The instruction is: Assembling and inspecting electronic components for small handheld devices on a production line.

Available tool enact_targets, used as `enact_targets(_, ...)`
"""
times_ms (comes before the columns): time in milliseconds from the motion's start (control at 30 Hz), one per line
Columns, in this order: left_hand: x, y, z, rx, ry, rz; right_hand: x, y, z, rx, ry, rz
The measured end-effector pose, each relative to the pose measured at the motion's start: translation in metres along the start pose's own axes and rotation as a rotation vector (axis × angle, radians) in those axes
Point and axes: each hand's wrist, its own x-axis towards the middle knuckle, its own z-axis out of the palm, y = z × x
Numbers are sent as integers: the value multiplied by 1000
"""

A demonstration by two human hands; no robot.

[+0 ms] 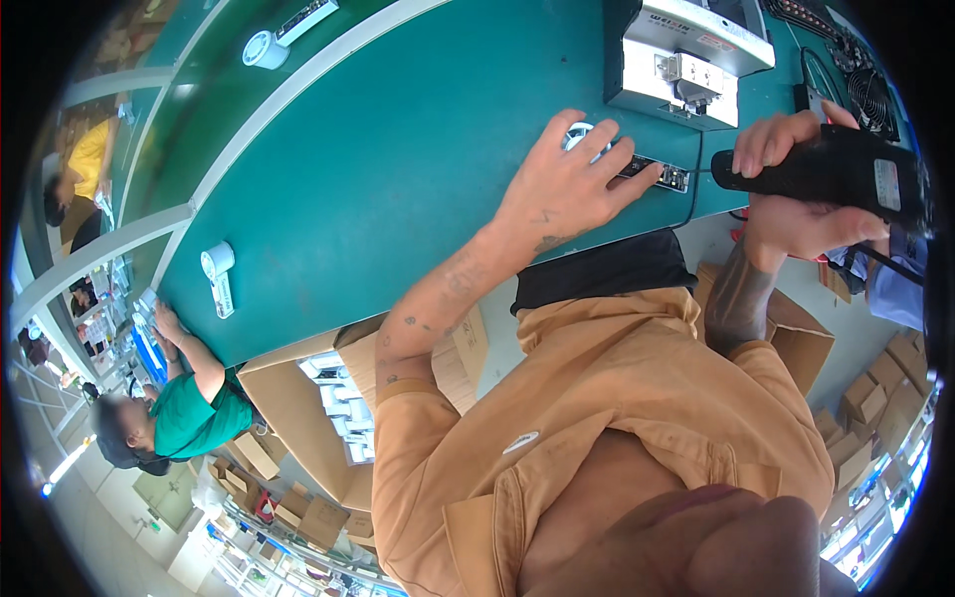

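Observation:
My left hand point(572, 174) is closed over a small device with a round white head and a slim body, pressing it onto the green table point(418, 189). At the device's right end a bare circuit board point(673, 178) shows; my fingers hide much of the rest. My right hand point(796, 189) is wrapped round a black electric screwdriver point(826, 174), held level. Its thin bit points left, and its tip is at the board's end. Whether it touches a screw is too small to tell.
A white and black metal machine point(686, 65) stands beyond my hands, near a black fan point(868, 99). Similar white devices lie at left point(217, 279) and far left point(269, 50). A cardboard box point(284, 398) holds several white parts. A co-worker in green point(204, 418) sits at left.

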Motion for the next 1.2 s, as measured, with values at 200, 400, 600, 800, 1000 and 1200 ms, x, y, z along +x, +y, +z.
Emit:
enact_targets(200,-3,1,2,11,23,-11,-8,6,8,-67,-11,-3)
enact_targets(400,-5,8,1,17,18,-36,-12,0,22,-361,216,196)
enact_targets(600,0,4,-6,7,25,-17,-20,0,2,-196,142,199)
enact_targets(800,1,-8,-24,-120,138,-194,26,-30,19,-112,-14,204)
enact_targets(1000,-7,-21,-17,-183,73,-202,68,1,45,-327,-54,-42)
enact_targets(1200,-10,-32,-22,-116,110,-277,59,16,52,-462,48,-123)
